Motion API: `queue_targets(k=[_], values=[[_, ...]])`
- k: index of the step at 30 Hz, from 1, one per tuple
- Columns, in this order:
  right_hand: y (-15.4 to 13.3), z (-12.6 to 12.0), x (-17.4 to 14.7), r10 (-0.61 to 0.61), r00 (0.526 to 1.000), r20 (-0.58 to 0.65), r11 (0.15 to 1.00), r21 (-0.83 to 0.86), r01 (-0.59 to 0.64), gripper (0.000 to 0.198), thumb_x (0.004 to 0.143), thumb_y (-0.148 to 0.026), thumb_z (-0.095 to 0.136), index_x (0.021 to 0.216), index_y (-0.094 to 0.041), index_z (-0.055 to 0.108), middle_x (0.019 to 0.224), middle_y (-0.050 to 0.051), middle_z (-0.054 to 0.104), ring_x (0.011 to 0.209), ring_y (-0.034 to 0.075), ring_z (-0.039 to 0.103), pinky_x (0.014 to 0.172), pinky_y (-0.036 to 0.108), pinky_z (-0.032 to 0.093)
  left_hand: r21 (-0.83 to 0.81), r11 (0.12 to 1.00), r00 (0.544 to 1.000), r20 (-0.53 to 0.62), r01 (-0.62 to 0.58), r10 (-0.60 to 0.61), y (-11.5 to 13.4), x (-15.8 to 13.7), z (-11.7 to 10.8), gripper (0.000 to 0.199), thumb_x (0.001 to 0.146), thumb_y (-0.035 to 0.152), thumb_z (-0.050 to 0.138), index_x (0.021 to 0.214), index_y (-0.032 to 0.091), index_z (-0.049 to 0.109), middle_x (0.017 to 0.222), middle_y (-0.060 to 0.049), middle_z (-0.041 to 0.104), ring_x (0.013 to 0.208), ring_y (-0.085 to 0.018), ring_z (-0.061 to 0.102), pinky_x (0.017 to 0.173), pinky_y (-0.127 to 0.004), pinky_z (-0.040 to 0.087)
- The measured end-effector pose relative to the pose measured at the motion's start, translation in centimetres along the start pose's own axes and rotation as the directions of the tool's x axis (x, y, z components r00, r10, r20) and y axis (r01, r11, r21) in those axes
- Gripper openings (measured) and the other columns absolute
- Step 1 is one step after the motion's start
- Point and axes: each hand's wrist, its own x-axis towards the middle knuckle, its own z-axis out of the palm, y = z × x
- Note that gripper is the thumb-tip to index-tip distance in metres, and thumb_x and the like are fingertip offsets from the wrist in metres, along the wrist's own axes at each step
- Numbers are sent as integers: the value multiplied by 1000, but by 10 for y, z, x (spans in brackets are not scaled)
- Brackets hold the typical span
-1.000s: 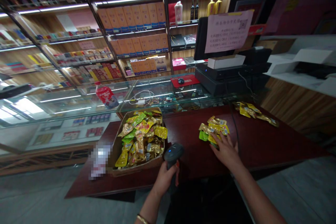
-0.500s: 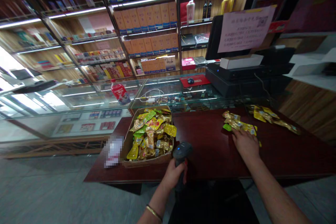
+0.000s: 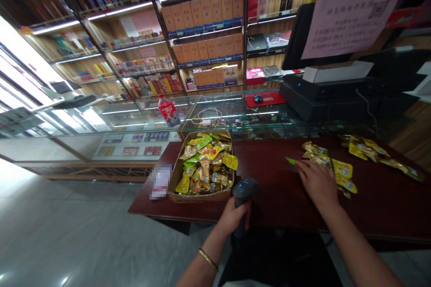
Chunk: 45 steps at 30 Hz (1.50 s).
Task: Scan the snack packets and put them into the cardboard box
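My left hand is wrapped round the grip of a dark handheld barcode scanner, whose blue light is lit. Just left of the scanner, a cardboard box is heaped with gold, yellow and green snack packets. Over on the right, my right hand pinches a small green packet at its fingertips; most of that packet is hidden. Gold and yellow packets lie beside and partly under this hand. A further group of packets rests on the table at the far right.
The dark red table meets a glass display counter bearing a red bottle, a white cable and a mouse on a red mat. A monitor with a paper notice stands back right. Stocked shelves line the wall.
The view has turned left, so most things appear shifted right. My right hand has lifted the green packet's edge, apart from the gold packets. My left hand still holds the scanner.
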Motion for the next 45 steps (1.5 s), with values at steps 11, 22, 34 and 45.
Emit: queue_targets(k=[11, 22, 34, 45], values=[[-68, 6, -52, 46, 989, 141, 947, 310, -88, 48, 91, -23, 46, 135, -25, 62, 152, 10, 53, 141, 30, 46, 118, 59, 25, 10, 1000, 1000, 11, -15, 15, -6, 4, -3, 38, 76, 53, 72, 83, 18, 57, 48, 5, 55, 32, -11, 49, 33, -19, 37], [-70, 24, -50, 98, 964, 246, 931, 320, -176, 50, 92, -53, 54, 130, -20, 56, 143, 18, 60, 135, 35, 52, 115, 66, 23, 103, 992, 997, 47, -72, 67, -7, 3, -1, 48, 80, 58, 72, 94, 13, 64, 46, 6, 54, 32, -11, 49, 35, -20, 36], [-64, 26, -50, 98, 983, 157, 877, 453, -160, 42, 90, -46, 56, 122, -19, 54, 117, 15, 74, 109, 30, 69, 110, 54, 38, 70, 995, 994, 87, -73, 67, -6, -1, -6, 42, 81, 55, 72, 83, 15, 61, 48, 4, 57, 33, -10, 50, 36, -19, 33], [-64, 21, -50, 96, 979, 181, 863, 475, -173, 39, 89, -44, 58, 119, -20, 56, 115, 14, 74, 107, 29, 69, 110, 55, 41, 101, 993, 993, 104, -67, 57, 0, -3, -6, 38, 81, 52, 72, 79, 16, 59, 46, 5, 54, 34, -9, 48, 38, -19, 29]])
